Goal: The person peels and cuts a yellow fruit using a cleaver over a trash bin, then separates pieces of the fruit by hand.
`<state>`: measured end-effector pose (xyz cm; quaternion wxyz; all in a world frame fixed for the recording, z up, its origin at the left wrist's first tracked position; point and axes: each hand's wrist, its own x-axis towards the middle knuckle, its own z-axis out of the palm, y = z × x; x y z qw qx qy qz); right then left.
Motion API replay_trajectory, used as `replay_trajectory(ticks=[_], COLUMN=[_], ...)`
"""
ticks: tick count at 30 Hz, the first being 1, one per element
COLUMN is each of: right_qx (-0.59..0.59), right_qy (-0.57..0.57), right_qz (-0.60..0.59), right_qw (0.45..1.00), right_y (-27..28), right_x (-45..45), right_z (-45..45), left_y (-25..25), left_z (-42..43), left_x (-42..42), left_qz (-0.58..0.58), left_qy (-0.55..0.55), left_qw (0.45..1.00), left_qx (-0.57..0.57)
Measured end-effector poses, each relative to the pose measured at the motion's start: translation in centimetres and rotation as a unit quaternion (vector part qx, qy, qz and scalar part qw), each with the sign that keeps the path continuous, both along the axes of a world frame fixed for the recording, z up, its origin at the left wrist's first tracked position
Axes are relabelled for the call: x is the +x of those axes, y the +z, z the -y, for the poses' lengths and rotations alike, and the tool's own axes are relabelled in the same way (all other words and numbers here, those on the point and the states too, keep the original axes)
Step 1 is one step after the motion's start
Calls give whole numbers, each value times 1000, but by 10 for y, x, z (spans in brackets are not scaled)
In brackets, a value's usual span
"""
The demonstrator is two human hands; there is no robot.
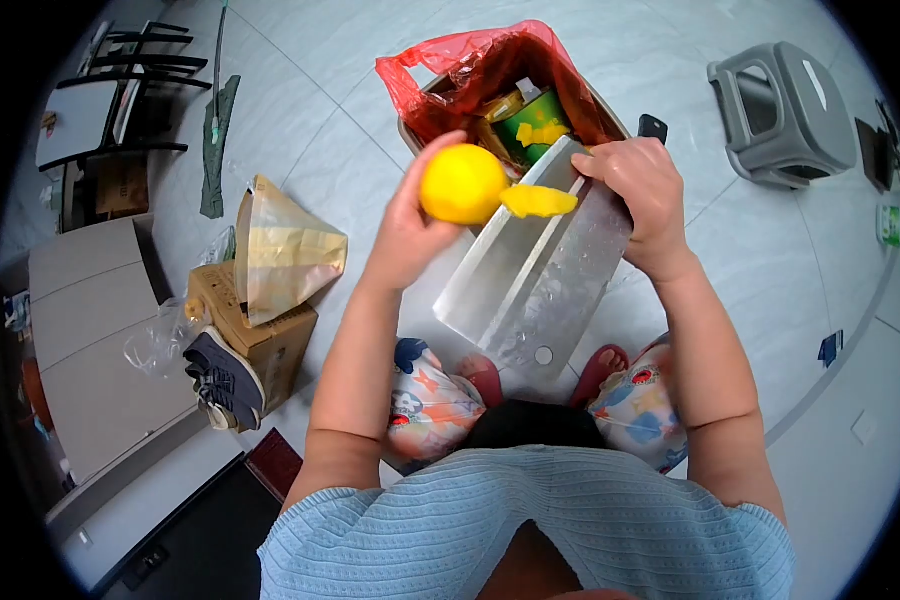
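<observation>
My left hand (pixel 417 232) holds a round yellow fruit (pixel 463 184), with the fingers behind it. In my right hand (pixel 645 190) is a wide metal cleaver (pixel 560 290), gripped close to its black handle (pixel 653 128). The blade slants down toward my knees, wet and speckled, with a hole at its lower corner. A strip of yellow peel (pixel 540 201) lies against the blade beside the fruit. Beyond both hands stands a waste bin (pixel 410 138) lined with a red plastic bag (pixel 460 50). Yellow peel pieces (pixel 542 133) rest on a green container (pixel 528 122) inside it.
A grey plastic stool (pixel 790 115) stands at the far right. To the left are a cardboard box (pixel 275 345), a paper bag (pixel 288 260) and dark shoes (pixel 222 370). A folded green umbrella (pixel 220 150) lies farther back. My feet in red slippers (pixel 600 372) are below the blade.
</observation>
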<state>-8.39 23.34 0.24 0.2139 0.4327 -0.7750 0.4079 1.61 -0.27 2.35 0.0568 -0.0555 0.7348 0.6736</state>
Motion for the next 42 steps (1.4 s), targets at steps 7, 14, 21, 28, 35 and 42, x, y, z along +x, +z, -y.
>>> replay_trajectory(ticks=[7,14,21,28,35,42], right_qx=[173,151,24,3,-3,19], right_qy=[7,38,47,34,49,34], right_qz=[-11,-13,15,19,38,42], right_qw=[985,988,998,999,998,998], right_y=[-6,1,2,2,0,-1], right_x=[-1,-1,11,9,25,28], right_z=[-2,1,11,14,24,24], left_y=[1,-32,-29,-33,-33,-30], left_z=[18,9,3,0,-12,-18], left_x=[-2,-12,-15,-14,-13,-11], left_qz=[88,47,22,18,38,49], left_qy=[-144,-10,77,112,115,114], left_qw=[913,973,989,982,986,985], left_qx=[370,227,120,153,113,123])
